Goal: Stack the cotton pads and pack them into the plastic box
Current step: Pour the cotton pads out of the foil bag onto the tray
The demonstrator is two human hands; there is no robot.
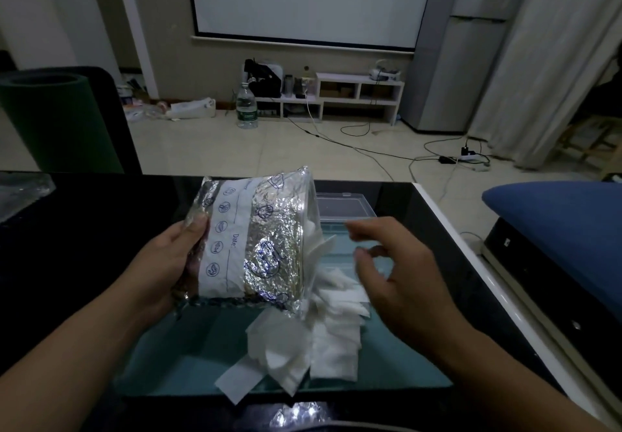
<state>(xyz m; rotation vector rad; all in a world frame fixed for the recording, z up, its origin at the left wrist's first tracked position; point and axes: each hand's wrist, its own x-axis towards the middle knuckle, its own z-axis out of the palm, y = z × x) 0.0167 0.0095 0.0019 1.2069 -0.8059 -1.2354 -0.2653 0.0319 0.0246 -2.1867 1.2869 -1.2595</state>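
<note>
My left hand grips a crinkled silver zip bag with a white label, held tipped over the glossy table. White square cotton pads spill from the bag's right end into a loose heap on the teal mat below. My right hand hovers just right of the bag's mouth, above the heap, its fingers loosely curled and holding nothing. A clear plastic box lies behind the bag at the table's far edge, partly hidden by the bag and my right hand.
The black glossy table has a white right edge. A crumpled clear bag lies at the far left. A blue cushion sits to the right, a dark green roll at back left. Cables run across the floor beyond.
</note>
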